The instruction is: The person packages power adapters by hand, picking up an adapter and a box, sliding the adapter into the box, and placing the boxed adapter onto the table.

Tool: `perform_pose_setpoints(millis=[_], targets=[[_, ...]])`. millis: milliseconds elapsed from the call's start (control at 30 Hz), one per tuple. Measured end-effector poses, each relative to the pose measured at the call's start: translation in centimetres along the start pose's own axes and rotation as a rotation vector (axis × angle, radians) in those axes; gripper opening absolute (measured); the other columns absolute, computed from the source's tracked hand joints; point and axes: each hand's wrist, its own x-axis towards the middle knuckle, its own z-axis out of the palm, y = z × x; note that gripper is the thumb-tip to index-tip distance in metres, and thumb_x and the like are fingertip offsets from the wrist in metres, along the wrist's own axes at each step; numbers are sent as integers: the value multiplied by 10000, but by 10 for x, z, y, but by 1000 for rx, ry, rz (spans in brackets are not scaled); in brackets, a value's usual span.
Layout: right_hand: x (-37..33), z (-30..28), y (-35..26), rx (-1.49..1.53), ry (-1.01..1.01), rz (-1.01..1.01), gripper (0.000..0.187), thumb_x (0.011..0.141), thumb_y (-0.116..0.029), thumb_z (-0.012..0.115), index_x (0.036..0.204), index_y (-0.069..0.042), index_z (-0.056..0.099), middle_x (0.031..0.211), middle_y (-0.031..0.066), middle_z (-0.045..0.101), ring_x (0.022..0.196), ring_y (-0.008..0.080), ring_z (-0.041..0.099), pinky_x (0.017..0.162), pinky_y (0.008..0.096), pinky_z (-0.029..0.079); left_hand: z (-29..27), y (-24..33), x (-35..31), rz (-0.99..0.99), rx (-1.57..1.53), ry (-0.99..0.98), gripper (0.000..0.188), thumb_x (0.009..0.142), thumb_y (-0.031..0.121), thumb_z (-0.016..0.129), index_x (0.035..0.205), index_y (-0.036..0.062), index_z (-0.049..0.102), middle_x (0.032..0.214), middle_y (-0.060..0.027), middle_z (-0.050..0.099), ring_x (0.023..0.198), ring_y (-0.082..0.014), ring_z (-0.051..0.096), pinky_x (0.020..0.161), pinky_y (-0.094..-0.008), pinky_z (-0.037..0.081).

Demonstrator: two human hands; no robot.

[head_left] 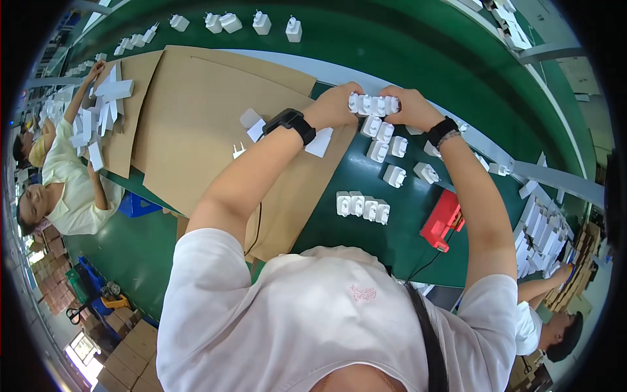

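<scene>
Pinching a row of white plugs between left hand and right hand, beyond loose plugs, red device!

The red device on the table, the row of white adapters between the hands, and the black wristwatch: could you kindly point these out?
Red device (pixel 437 219): head view, on its red body.
Row of white adapters (pixel 373 106): head view, mid-row.
Black wristwatch (pixel 282 121): head view, on its case.
</scene>
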Motion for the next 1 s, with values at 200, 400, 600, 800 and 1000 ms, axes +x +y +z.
perform_pose_setpoints(millis=[200, 400, 600, 800, 1000], targets=[[-39, -43, -38, -19, 64, 158, 577, 708, -154, 693, 1241, -69, 489, 1174, 191, 553, 976, 296, 579, 846, 351, 466, -47, 36, -39, -45, -150, 75, 645, 614, 115, 734, 1200, 25, 481, 1180, -173, 546, 1094, -297, 520, 888, -339, 420], [-157, -78, -116, 123, 212, 85, 606, 727, -135, 667, 1285, -32, 457, 1230, 136, 531, 1103, 226, 521, 957, 338, 382, -126, 62, -162, -208, -130, 378, 432, 734, 148, 684, 1124, 28, 542, 1081, -103, 605, 714, -179, 579, 653, -287, 463], [-222, -40, -125, 189, 382, 217, 567, 754, -98, 641, 1286, -29, 456, 1197, 109, 548, 1036, 199, 538, 926, 324, 406, -119, 20, -238, -459, 223, 675, 228, 778, 209, 666, 738, -4, 595, 621, -103, 555, 542, -186, 502, 544, -302, 426], [-216, -3, -127, 282, 243, 268, 432, 748, 5, 599, 1177, 7, 544, 1127, 102, 595, 998, 186, 573, 877, 300, 446, -98, 6, -278, -423, 101, 868, 221, 796, 201, 672, 740, 5, 586, 610, -27, 538, 576, -86, 474, 539, -251, 405], [-186, -5, -167, 185, 333, 103, 419, 768, -11, 606, 1184, -14, 549, 1087, 91, 607, 966, 165, 568, 868, 294, 442, -99, -31, -328, -430, 234, 1033, 300, 746, 196, 692, 950, -3, 596, 901, -107, 632, 847, -203, 608, 757, -314, 479]])
